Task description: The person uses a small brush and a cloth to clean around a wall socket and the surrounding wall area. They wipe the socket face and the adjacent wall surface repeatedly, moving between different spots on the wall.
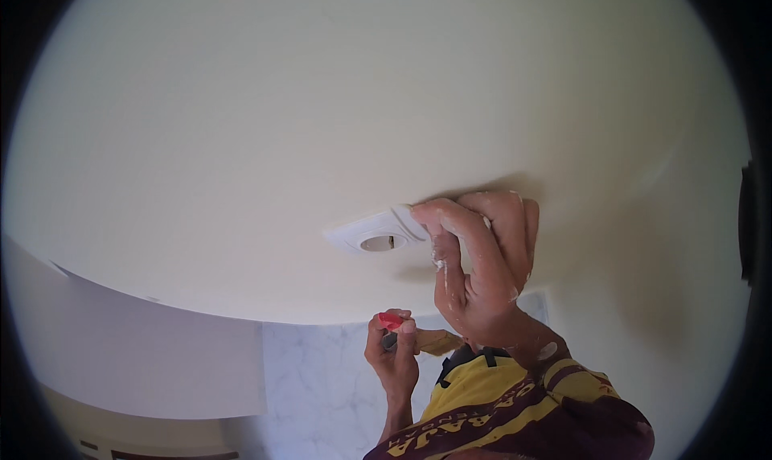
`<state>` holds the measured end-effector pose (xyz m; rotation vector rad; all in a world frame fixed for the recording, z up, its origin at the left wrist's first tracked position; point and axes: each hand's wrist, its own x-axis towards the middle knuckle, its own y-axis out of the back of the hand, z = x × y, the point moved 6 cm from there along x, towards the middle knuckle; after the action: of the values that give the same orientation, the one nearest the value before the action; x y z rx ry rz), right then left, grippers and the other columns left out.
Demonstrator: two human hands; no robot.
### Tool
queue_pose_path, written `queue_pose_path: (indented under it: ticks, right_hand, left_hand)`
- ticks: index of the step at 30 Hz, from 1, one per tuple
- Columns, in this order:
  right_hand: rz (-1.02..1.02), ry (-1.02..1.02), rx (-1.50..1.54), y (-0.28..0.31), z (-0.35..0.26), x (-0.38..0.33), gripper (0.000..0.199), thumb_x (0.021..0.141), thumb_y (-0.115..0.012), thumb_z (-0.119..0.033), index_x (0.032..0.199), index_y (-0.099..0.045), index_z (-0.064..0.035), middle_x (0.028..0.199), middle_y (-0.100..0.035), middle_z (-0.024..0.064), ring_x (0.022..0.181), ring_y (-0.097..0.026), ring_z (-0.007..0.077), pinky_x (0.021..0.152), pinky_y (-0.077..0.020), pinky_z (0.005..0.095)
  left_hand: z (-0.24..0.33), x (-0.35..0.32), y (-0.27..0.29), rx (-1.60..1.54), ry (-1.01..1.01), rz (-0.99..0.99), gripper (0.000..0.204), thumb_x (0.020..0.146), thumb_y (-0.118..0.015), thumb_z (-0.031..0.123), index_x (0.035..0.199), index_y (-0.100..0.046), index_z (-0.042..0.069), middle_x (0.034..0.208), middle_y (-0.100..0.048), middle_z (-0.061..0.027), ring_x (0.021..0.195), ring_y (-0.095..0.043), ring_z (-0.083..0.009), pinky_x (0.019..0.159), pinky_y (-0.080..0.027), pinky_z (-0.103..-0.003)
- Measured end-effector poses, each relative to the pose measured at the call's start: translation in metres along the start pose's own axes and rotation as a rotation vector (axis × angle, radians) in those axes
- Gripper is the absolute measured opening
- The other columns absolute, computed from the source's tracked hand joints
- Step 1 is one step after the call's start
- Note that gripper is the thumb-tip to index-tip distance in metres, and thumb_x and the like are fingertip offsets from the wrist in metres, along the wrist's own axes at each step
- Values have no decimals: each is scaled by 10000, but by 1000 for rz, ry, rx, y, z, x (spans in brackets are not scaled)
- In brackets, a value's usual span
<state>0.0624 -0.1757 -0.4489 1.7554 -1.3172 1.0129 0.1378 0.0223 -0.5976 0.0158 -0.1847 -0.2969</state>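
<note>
A white square frame (354,233) with a round opening is set in a broad off-white surface. My right hand (486,259), spotted with white smears, is closed in a pinch at the frame's right edge. Its fingertips are on a small flat white piece (410,221) that overlaps that edge. Lower and to the left, my left hand (394,355) is wrapped round a tool (392,322) with a red part and a dark grey part. A brownish flat part (438,342) extends right from that hand. The tool's exact kind cannot be made out.
The off-white surface (362,98) fills most of the view and curves toward the rim. Marbled pale blue-grey panels (314,371) stand below it. A dark object (748,223) is at the far right edge. Dark slots (173,455) show at lower left.
</note>
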Motion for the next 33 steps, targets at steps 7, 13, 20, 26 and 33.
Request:
queue_pose_path:
  ticks: [7,13,20,26,33]
  right_hand:
    - [62,41,26,-1,-7,19,294,803,-721,67,1029,-768,-114,892,-615,-14,802,-530,184,749,-397,347]
    - [-69,189,-127,9,-5,41,233,794,-829,-39,995,-767,-138,928,-660,-11,813,-563,196,743,-428,344]
    - [-83,231,-90,27,-1,58,246,782,-830,-18,991,-769,-133,966,-693,-10,843,-580,202,755,-438,347]
    - [-106,281,-130,12,-25,64,296,756,-808,31,1008,-782,-123,971,-685,11,887,-577,231,781,-449,362]
    - [-147,292,-199,8,-21,59,343,731,-781,55,1025,-772,-121,1002,-666,20,934,-588,247,748,-501,370]
  left_hand:
    - [3,1,-4,-19,-45,13,206,1013,-712,192,1088,-614,26,978,-663,-70,592,-539,-53,484,-427,-202]
    - [12,-4,-1,-31,-8,13,150,1015,-716,153,1058,-639,31,1092,-687,-68,773,-593,-66,620,-481,-227]
    - [23,-7,-5,-15,8,46,143,1012,-719,153,1059,-644,40,1096,-696,-71,860,-624,-93,741,-517,-253]
    - [16,-3,-7,-36,-19,10,209,1019,-716,209,1077,-632,28,1025,-666,-48,709,-559,-58,567,-457,-232]
    - [6,-2,11,-39,0,48,150,1001,-732,144,1075,-660,36,1060,-716,-57,853,-626,-83,759,-517,-254]
